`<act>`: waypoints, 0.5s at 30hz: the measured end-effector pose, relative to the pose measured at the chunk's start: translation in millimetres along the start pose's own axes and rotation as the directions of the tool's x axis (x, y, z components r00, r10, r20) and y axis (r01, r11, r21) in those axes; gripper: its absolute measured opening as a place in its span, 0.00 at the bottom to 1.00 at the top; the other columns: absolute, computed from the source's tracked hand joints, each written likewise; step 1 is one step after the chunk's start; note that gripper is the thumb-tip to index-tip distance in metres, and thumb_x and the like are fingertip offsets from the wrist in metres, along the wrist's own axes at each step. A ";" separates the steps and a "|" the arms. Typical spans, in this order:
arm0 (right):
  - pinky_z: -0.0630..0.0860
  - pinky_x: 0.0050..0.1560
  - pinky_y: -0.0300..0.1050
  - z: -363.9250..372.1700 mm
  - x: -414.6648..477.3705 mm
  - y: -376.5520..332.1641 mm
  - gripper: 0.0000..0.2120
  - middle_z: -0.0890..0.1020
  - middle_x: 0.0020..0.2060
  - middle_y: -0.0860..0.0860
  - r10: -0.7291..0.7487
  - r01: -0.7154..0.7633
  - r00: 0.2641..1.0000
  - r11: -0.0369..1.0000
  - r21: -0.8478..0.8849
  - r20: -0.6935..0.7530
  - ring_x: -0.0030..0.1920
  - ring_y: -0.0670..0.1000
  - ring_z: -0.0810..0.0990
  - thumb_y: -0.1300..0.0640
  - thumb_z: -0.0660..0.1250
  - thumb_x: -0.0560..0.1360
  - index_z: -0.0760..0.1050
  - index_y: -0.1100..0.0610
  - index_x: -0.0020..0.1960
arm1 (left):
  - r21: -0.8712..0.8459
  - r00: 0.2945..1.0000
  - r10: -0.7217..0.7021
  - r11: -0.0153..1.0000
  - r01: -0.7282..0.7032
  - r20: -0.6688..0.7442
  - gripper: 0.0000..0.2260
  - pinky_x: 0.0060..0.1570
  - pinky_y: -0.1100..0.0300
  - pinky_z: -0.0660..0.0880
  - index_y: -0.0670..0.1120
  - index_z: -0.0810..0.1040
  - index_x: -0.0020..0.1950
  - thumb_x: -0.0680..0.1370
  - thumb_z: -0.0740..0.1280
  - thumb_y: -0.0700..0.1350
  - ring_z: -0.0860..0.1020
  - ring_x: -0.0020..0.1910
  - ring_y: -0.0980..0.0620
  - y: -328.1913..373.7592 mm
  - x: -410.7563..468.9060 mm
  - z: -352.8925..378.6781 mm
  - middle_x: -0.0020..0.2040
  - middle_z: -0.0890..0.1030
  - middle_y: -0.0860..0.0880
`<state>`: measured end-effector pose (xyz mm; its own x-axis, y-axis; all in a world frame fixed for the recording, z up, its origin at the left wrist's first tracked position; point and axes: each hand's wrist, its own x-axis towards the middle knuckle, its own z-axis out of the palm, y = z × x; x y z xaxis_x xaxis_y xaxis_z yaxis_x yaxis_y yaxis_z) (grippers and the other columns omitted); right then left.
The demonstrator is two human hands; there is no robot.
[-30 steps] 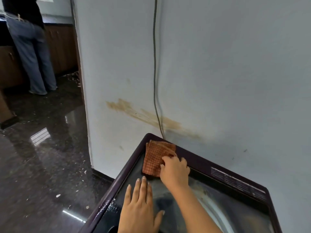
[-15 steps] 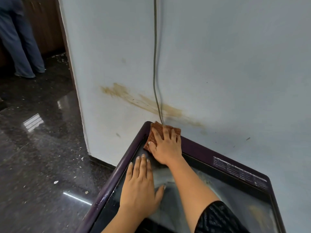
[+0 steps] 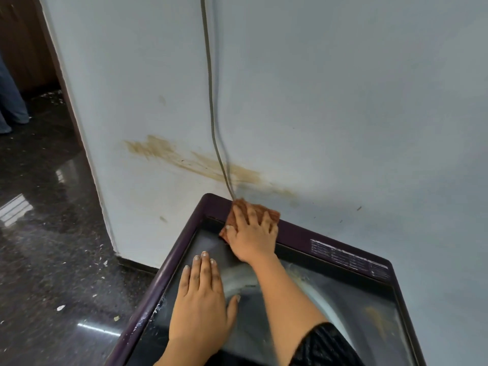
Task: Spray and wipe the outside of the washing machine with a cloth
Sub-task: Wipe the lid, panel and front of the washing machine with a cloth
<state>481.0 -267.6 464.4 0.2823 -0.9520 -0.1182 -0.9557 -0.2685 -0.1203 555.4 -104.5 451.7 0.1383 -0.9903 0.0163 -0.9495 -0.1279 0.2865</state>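
The top-loading washing machine (image 3: pixel 182 244) has a dark purple frame and a glass lid, and fills the lower right of the head view. My right hand (image 3: pixel 252 236) presses a folded brown cloth (image 3: pixel 272 213) flat on the machine's back rim near its rear left corner. Most of the cloth is hidden under the fingers. My left hand (image 3: pixel 202 299) lies flat on the glass lid with its fingers stretched out and holds nothing. No spray bottle is in view.
A pale wall (image 3: pixel 343 101) with a brown smear (image 3: pixel 190 159) stands right behind the machine. A grey cable (image 3: pixel 211 101) hangs down it to the rear corner. Glossy dark floor (image 3: pixel 47 233) with small debris lies left; a person's legs (image 3: pixel 10 101) stand at far left.
My right hand has slid the cloth from the lid's corner up onto the back rim and a little to the right. My left hand stays flat on the lid. The view has tilted down.
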 end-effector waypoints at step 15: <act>0.40 0.71 0.70 -9.2 -59.9 130.7 0.27 0.51 0.77 0.48 0.237 -0.238 0.965 0.971 0.007 -0.107 0.75 0.62 0.46 0.40 0.47 0.77 0.49 0.41 0.75 | 0.084 0.997 0.046 0.995 -0.052 0.067 0.31 0.55 0.41 0.73 0.33 0.77 0.57 0.69 0.54 0.56 0.77 0.58 0.37 55.0 -3.7 9.0 0.59 0.78 0.34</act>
<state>338.5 -247.0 464.8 0.0368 -0.9986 -0.0370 -0.9948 -0.0331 -0.0960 500.1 -108.4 458.8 0.0751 -0.9966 -0.0347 -0.9757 -0.0806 0.2039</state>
